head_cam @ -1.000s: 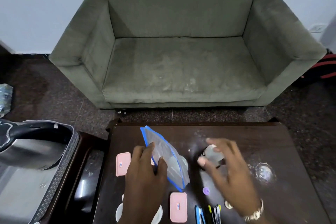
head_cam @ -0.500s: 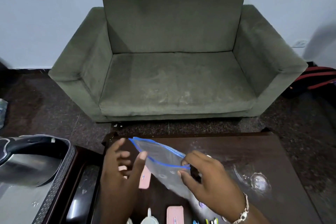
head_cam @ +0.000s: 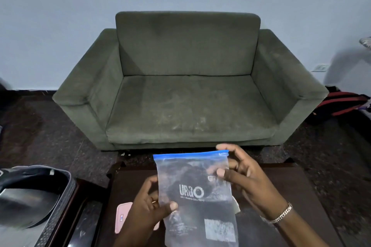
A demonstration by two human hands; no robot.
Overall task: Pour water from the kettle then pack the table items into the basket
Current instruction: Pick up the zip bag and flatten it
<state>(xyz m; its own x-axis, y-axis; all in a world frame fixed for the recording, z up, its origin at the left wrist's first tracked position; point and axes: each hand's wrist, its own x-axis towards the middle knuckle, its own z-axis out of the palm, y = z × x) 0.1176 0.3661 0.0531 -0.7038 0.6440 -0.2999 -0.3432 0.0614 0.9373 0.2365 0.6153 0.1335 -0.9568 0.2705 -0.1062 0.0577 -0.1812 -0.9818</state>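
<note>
clear zip bag: upright above the dark bench, blue seal on top | left hand: grip pinching the bag's lower left edge | right hand: grip pinching its upper right corner | pink case: on bench, near left | basket: far left, kettle inside

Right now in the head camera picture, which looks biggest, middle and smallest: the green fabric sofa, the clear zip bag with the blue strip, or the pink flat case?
1. Green fabric sofa
2. Clear zip bag, though nearness to the camera enlarges it
3. Pink flat case, partly hidden by the left hand
</note>
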